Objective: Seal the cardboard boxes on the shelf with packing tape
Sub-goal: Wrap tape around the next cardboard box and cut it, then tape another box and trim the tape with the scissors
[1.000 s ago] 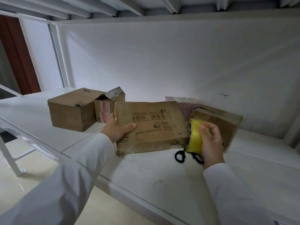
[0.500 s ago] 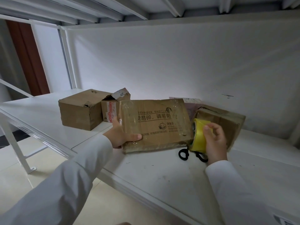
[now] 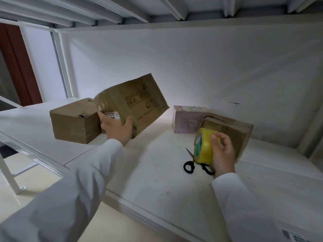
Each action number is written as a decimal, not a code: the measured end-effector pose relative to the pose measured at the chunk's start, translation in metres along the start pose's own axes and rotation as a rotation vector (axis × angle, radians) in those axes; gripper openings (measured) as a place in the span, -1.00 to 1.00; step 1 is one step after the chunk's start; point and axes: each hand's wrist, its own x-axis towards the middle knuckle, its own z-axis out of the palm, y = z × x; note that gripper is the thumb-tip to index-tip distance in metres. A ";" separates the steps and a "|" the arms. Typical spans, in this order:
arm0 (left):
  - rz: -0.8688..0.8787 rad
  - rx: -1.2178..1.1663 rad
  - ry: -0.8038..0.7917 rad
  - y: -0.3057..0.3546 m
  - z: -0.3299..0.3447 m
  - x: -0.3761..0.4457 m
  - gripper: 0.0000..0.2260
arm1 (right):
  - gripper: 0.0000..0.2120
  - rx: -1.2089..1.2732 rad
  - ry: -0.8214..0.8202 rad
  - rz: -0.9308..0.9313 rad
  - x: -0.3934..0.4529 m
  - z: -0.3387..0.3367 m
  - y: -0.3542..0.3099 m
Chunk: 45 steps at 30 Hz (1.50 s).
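Flat printed cardboard box [image 3: 138, 103] tilted up off white shelf [image 3: 157, 172], closed, creased; left hand [image 3: 117, 127] grips lower corner, fingers curled round edge. Right hand [image 3: 222, 151] fingers wrapped round glossy yellow tape roll [image 3: 203, 145]. Black-handled scissors [image 3: 194, 162] beneath. Brown cube box [image 3: 73, 121] left, pink box [image 3: 187, 119], taped box [image 3: 232, 130] right.

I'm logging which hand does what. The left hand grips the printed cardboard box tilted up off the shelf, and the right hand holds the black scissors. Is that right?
Not quite. The head view shows the right hand holding the yellow tape roll; the black scissors lie on the shelf beneath it. The left hand does grip the printed cardboard box, tilted up.
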 end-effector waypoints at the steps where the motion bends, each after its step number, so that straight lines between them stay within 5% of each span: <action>1: 0.056 -0.007 0.005 -0.001 0.008 -0.003 -0.12 | -0.87 -0.004 -0.003 -0.004 0.000 0.000 0.000; 4: 0.166 0.001 -0.121 -0.014 0.030 -0.011 -0.14 | -0.88 -0.002 -0.008 -0.016 0.000 0.001 0.000; 9: 0.067 0.072 -0.477 -0.030 0.061 -0.018 -0.23 | -0.87 0.000 -0.009 -0.032 0.002 0.000 0.001; 15: 0.024 0.140 -0.572 -0.045 0.076 0.003 -0.55 | -0.87 0.007 -0.023 -0.020 0.002 0.003 0.001; 18: 0.069 0.202 -0.581 -0.045 0.084 0.010 -0.58 | -0.89 0.003 -0.024 -0.023 0.003 0.003 0.001; 24: 0.214 0.796 -0.599 -0.046 0.096 0.026 -0.61 | -0.89 -0.023 -0.037 -0.026 0.006 0.002 0.002; 29: 0.363 0.975 -0.487 -0.061 0.100 0.027 -0.66 | -0.89 -0.029 -0.032 -0.038 0.008 0.002 0.004; 36: 0.417 1.047 -0.374 -0.068 0.099 0.029 -0.65 | -0.88 -0.043 -0.035 -0.045 0.008 0.001 0.004; 42: 0.506 1.088 -0.669 -0.068 0.082 0.037 -0.62 | -0.89 -0.050 -0.025 -0.047 0.010 0.002 0.003; 45: 0.565 0.951 -0.414 -0.067 0.065 0.057 -0.54 | -0.89 -0.075 -0.018 -0.059 0.010 0.002 0.003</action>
